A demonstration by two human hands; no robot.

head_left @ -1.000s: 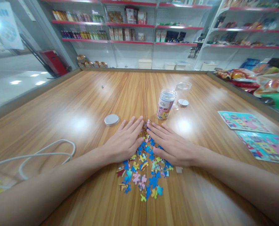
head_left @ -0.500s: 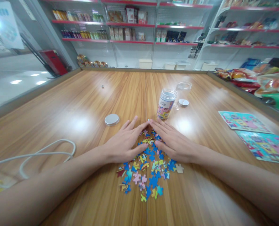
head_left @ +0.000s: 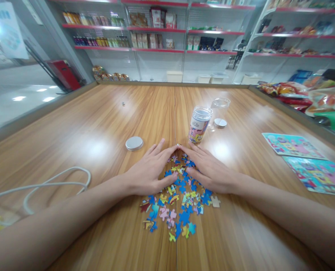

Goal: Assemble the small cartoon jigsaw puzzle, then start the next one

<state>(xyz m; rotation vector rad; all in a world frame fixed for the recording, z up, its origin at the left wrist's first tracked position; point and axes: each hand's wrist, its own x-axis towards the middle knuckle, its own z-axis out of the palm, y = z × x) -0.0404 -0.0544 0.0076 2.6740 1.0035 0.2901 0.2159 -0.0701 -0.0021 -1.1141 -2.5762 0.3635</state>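
Observation:
A loose heap of jigsaw puzzle pieces [head_left: 184,216] in blue, yellow and pink lies on the wooden table [head_left: 99,241] in front of me. My left hand [head_left: 150,169] rests flat along the heap's left side, fingers stretched out and thumb on the pieces. On the other side my right hand [head_left: 209,169] lies in the same way, its thumb also touching pieces. The fingertips of both hands meet at the far end. Just beyond them stands a clear jar [head_left: 199,126] with a printed cartoon label and no lid on it.
A silver lid [head_left: 134,143] lies left of the jar, another lid [head_left: 220,123] to its right beside a clear container [head_left: 221,107]. Two picture sheets [head_left: 293,146] are at the right. A white cable [head_left: 60,183] loops at the left. Snack packets [head_left: 294,94] sit past the right edge.
My right hand has shifted very slightly at the fingertips, which now touch the left hand's. The puzzle pieces look almost the same.

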